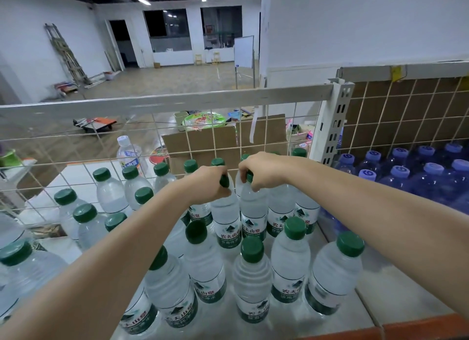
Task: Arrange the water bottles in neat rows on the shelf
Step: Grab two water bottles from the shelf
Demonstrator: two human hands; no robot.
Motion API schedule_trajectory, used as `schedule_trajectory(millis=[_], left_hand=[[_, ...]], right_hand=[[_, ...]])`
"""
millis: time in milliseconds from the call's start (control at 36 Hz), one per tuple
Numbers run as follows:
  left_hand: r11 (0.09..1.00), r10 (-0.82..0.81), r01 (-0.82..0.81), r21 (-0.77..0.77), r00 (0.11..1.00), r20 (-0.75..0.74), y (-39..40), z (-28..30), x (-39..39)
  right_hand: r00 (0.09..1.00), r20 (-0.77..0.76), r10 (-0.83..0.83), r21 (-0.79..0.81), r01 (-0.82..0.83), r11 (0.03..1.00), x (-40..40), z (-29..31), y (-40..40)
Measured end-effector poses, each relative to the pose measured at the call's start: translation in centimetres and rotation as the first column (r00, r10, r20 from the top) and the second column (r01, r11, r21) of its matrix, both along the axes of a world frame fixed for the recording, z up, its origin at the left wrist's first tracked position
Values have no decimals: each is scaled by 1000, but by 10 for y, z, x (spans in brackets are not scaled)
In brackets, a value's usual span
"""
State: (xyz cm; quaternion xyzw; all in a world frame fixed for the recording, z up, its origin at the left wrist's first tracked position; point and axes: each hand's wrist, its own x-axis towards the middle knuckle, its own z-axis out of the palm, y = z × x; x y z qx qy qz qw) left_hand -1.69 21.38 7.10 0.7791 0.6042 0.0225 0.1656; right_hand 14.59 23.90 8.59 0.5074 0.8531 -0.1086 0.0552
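On the shelf, near the back mesh: both hands work side by side among the green-capped water bottles (289, 258)
Left hand (208, 185): fingers curled round the neck and cap of one bottle (225, 220), which stands upright in the middle of the shelf
Right hand (264, 171): fingers pinch the cap of the neighbouring bottle (253, 212), also upright; the two held bottles stand touching or very nearly so
Wire mesh (101, 146): backs the shelf, just behind the rearmost bottles
Shelf (380, 289): white board with an orange front edge; bottles at the right rear stand close together, those at the front and left are loosely spaced
Blue bottles (416, 174): fill the next bay on the right, apart from this work
Step in hand: likely setting a pair of bottles into the rear rows
Next move: probably release both caps once the pair lines up with its neighbours, then draw the scattered front bottles back into straight lines without tipping any
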Motion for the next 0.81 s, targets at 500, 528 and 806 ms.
schedule_trajectory(millis=[500,528,806], left_hand=[[981,57,-54,187,998,-11,-33,41,-72],[980,72,-68,186,997,-14,-36,42,-80],[999,-29,30,14,997,-71,-62,27,-104]], right_hand=[[956,-285,66,40,-57,998,-47,30,-48],[951,-302,68,-1,-72,997,-52,32,-53],[991,-18,131,-230,-131,964,-87,27,-81]])
